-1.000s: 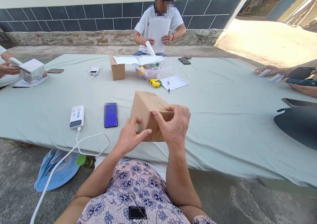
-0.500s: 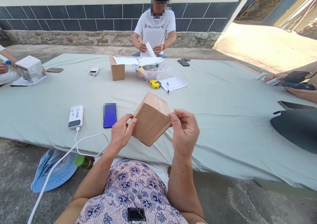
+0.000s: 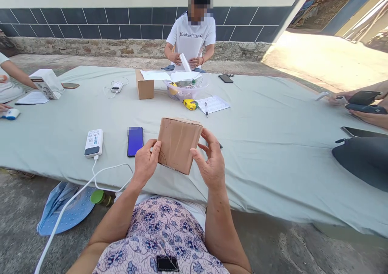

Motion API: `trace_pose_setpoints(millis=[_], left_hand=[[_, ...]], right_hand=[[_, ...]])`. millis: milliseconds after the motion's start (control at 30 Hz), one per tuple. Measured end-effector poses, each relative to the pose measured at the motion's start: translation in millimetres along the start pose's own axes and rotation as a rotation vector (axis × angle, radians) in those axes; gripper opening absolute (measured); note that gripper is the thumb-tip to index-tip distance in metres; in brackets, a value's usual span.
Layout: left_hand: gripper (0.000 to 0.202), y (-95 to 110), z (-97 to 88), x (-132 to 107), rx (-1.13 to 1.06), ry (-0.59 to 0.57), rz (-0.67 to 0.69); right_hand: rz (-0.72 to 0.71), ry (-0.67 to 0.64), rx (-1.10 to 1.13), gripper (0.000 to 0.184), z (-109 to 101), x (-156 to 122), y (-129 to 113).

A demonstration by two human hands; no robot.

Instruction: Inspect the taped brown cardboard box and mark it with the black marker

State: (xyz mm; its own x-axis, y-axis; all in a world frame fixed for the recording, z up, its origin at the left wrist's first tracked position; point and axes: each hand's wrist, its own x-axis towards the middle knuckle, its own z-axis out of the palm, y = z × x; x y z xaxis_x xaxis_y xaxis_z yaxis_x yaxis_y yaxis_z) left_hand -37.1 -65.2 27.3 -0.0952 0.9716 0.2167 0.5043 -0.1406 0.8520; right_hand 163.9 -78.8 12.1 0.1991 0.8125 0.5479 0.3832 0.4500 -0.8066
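Brown cardboard box (image 3: 178, 144) with taped seams, held up in front of the body between both hands, tilted a little, its lower edge over the cloth-covered worktop (image 3: 260, 177). Hands (image 3: 178, 163) are apart on opposite sides of the box. Left hand (image 3: 145, 163) wraps its lower left side; right hand (image 3: 210, 161) is more open, fingers (image 3: 208, 138) at the right edge.

Left of the left hand, just beside it: phone with blue screen (image 3: 135, 141), lying flat. Further left: white power bank (image 3: 93, 143), its white cable (image 3: 93, 177) running over the worktop edge and down toward the ground. Below the worktop edge, left of the forearms: blue mat (image 3: 62, 211) and green bottle cap (image 3: 97, 197).

Ahead of the hands: yellow tape measure (image 3: 190, 104), paper sheet (image 3: 214, 104) with pen (image 3: 206, 109), clear plastic tub (image 3: 185, 89) holding papers and other items, and a second cardboard box (image 3: 144, 86) left of it.

Far side: seated person (image 3: 190, 39) holding a white tube (image 3: 184, 62). Far left: another person's arm (image 3: 20, 76) by a white box (image 3: 47, 84). Right of the hands, well apart: someone else's hands (image 3: 366, 112) with a dark phone (image 3: 363, 98).
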Motion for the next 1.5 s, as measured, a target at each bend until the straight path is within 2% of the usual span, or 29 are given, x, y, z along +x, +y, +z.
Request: trace_pose_setpoints(millis=[300,467,667,1000,1233,1400,1500], left_hand=[[0.044,-15.0,-1.6,9.0,-0.142,0.050,-0.104],[0.047,-13.9,-2.4,8.7,-0.252,0.053,-0.146],[0.047,-9.1,1.6,5.8,-0.353,-0.033,-0.089],[0.035,8.8,-2.4,-6.3,-0.220,-0.035,0.020],[0.035,7.9,-3.5,-8.2,-0.215,-0.083,0.063],[0.040,8.7,-3.7,-9.0,-0.160,-0.070,0.152],[0.041,10.2,-4.4,-9.0,-0.117,-0.079,0.154]], right_hand=[[-0.037,-0.237,-0.061,0.067,-0.8,-5.7,-3.1],[-0.101,-0.271,-0.084,0.072,-4.0,-4.2,-6.5],[-0.075,-0.194,-0.078,0.064,-4.2,-4.3,-9.4],[-0.045,-0.070,0.003,0.053,-1.0,-7.1,-8.5],[-0.025,-0.042,0.012,0.054,-1.8,-8.2,-4.6],[-0.021,-0.025,0.027,0.054,-1.1,-8.7,-4.1],[-0.025,-0.019,0.024,0.053,-0.9,-9.3,-3.9]])
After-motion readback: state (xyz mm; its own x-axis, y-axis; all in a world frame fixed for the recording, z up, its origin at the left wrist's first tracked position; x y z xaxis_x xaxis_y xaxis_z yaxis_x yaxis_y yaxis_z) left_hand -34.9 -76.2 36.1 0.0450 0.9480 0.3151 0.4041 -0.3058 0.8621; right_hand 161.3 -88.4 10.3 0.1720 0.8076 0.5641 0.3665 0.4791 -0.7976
